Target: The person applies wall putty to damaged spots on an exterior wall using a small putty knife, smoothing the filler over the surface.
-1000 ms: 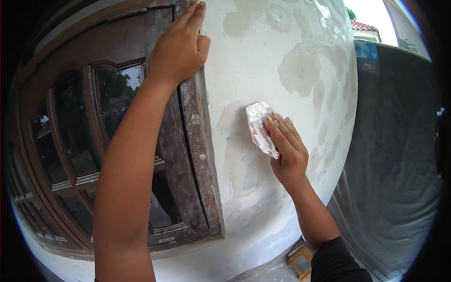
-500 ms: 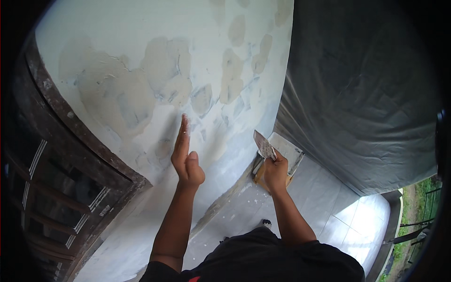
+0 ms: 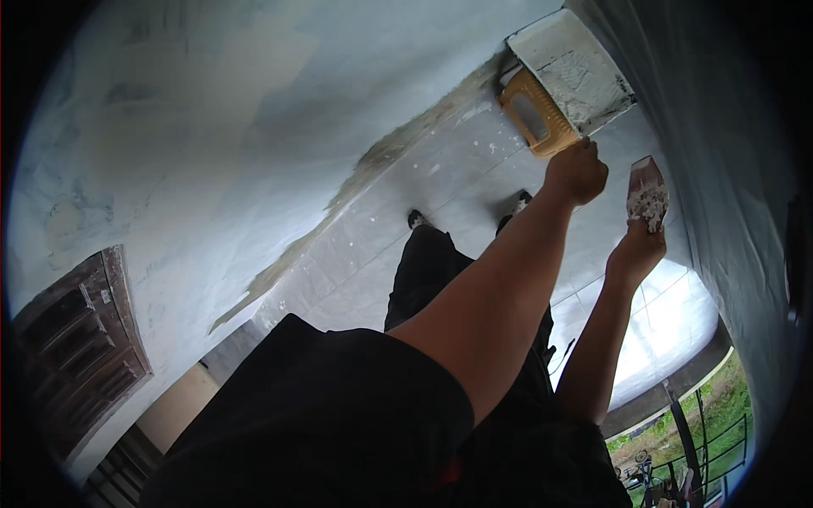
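Hanging at about eight o'clock, a brown wooden window frame [image 3: 123, 305] shows worn edges, raised bars and dark panes. Filling nine round to eleven o'clock, the pale wall [image 3: 203, 169] carries smooth, cloudy patches of cream and grey, and a rough, crumbly brownish strip [image 3: 373, 161] runs along its foot. Black clothing [image 3: 313, 406] spreads from seven o'clock toward six, soft and matt. Just above centre, near twelve and one o'clock, two dark shoes [image 3: 415, 218] stand on smooth grey floor tiles [image 3: 457, 182] flecked with white. At one to two o'clock, a yellow plastic stool [image 3: 552, 127] with a rounded opening sits beside a squarish pale tray [image 3: 552, 32], its edges stained dark, lumpy whitish paste [image 3: 576, 80] inside. The left hand [image 3: 577, 173] is at two o'clock with fingers curled, close by the stool and tray; whether it grips either, I cannot tell. At three o'clock the right hand [image 3: 637, 252] clasps a putty knife [image 3: 645, 176], its flat reddish-brown blade pointing up, caked with crumbly paste toward the fingers. Farther right, a wrinkled grey plastic sheet [image 3: 728, 186] drapes downward.
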`<move>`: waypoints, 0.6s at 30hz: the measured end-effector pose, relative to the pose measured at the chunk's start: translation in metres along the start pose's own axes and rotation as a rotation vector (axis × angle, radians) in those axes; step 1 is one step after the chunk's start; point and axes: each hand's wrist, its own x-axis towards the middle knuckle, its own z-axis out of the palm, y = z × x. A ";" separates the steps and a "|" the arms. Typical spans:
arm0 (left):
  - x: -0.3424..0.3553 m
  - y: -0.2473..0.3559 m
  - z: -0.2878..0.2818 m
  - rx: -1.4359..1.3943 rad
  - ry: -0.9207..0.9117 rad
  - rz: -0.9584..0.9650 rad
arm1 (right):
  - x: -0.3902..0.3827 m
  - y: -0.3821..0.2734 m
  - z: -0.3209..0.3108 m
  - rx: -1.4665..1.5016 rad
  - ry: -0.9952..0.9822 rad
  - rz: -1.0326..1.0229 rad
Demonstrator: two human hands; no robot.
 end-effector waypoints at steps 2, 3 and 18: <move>0.019 0.008 0.050 0.013 0.027 -0.003 | 0.020 0.029 -0.006 -0.098 -0.021 0.036; 0.033 0.006 0.070 0.053 0.026 -0.009 | 0.031 0.042 0.003 -0.103 -0.020 0.016; 0.147 -0.085 0.114 -0.041 0.029 -0.434 | 0.220 0.151 0.129 -0.106 -0.209 -0.015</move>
